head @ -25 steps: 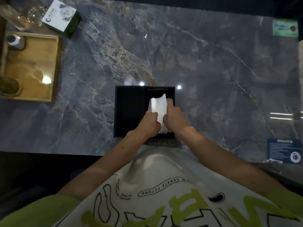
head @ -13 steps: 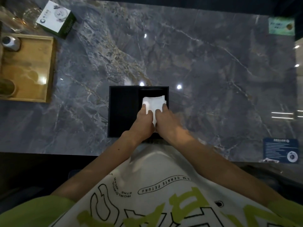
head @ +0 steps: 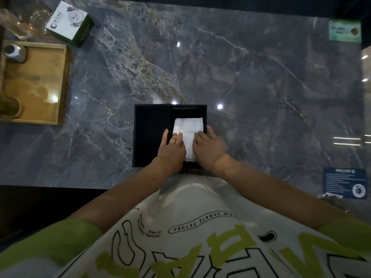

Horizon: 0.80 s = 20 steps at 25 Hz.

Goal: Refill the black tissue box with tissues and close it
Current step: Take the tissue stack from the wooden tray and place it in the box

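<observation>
The black tissue box (head: 188,110) lies open at the near edge of the grey marble table, with its black lid (head: 151,135) folded out flat to the left. A flat stack of white tissues (head: 188,129) sits inside the right-hand compartment. My left hand (head: 171,150) rests palm down on the stack's near left part, fingers spread, thumb over the lid's edge. My right hand (head: 207,146) presses the near right part, its outer fingers on the box's right wall. Both hands hide the stack's near end.
A wooden tray (head: 62,85) with a small metal jar (head: 14,53) and a dark round dish (head: 9,106) stands at the left. A white and green carton (head: 69,23) lies behind it. A green card (head: 344,31) is far right, a blue card (head: 344,182) near right.
The tissue stack stood up between both hands, gripped; it now lies flat in the box. Both hands have opened and flattened on top of it.
</observation>
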### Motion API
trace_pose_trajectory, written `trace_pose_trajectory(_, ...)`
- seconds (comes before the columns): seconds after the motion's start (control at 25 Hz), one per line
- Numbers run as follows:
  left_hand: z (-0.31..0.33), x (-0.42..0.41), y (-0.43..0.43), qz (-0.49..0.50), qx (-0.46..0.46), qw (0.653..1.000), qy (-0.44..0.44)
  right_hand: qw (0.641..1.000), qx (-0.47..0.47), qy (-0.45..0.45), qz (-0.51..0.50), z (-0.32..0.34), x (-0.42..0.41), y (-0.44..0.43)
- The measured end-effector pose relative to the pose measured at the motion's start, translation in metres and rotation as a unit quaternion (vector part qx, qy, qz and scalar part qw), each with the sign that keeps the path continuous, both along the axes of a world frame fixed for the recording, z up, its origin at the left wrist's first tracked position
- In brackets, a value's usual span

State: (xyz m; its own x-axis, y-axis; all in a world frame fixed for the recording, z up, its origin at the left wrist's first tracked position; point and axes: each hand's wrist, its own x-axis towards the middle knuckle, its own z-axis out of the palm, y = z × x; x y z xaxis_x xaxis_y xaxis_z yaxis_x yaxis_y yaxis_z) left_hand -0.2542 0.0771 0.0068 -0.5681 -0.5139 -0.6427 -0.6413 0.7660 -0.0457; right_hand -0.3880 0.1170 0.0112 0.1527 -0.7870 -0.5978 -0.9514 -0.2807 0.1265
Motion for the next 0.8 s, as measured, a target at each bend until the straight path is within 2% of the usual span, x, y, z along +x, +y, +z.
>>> trace_pose_trajectory(0.2, 0.0, 0.006, -0.003, 0.006, 0.022, 0.999, 0.035, 1.0, 0.005, -0.023, -0.008, 0.0, -0.001, 0.0)
trace_pose_trajectory(0.28, 0.001, 0.011, -0.006, 0.032, 0.038, 0.993, 0.108, 0.993, 0.0, -0.103, -0.06, 0.005, -0.004, -0.002)
trace_pose_trajectory(0.36, 0.002, 0.021, -0.007, 0.083, 0.049, 0.964, 0.25, 0.964, -0.01, -0.22, -0.15, 0.009, -0.009, -0.003)
trace_pose_trajectory(0.44, 0.003, 0.032, -0.01, 0.178, 0.029, 0.912, 0.369, 0.901, -0.058, -0.332, -0.275, 0.007, -0.016, 0.0)
trace_pose_trajectory(0.48, 0.003, 0.038, -0.012, 0.245, -0.001, 0.886, 0.394, 0.861, -0.087, -0.372, -0.336, 0.01, -0.018, 0.002)
trace_pose_trajectory(0.56, 0.002, 0.054, -0.017, 0.383, -0.039, 0.839, 0.384, 0.783, -0.128, -0.414, -0.446, 0.004, -0.02, 0.006)
trace_pose_trajectory(0.64, -0.004, 0.069, -0.019, 0.505, -0.015, 0.773, 0.382, 0.669, -0.101, -0.458, -0.577, -0.003, -0.021, 0.005)
trace_pose_trajectory(0.68, -0.006, 0.075, -0.022, 0.555, 0.022, 0.73, 0.397, 0.597, -0.07, -0.48, -0.639, -0.007, -0.019, 0.004)
trace_pose_trajectory(0.72, -0.004, 0.08, -0.025, 0.602, 0.065, 0.682, 0.41, 0.551, -0.047, -0.487, -0.676, -0.012, -0.019, 0.004)
trace_pose_trajectory(0.76, -0.002, 0.083, -0.027, 0.641, 0.099, 0.639, 0.414, 0.526, -0.036, -0.49, -0.694, -0.017, -0.02, 0.005)
trace_pose_trajectory(0.8, 0.0, 0.086, -0.03, 0.666, 0.111, 0.612, 0.411, 0.518, -0.025, -0.491, -0.7, -0.02, -0.021, 0.006)
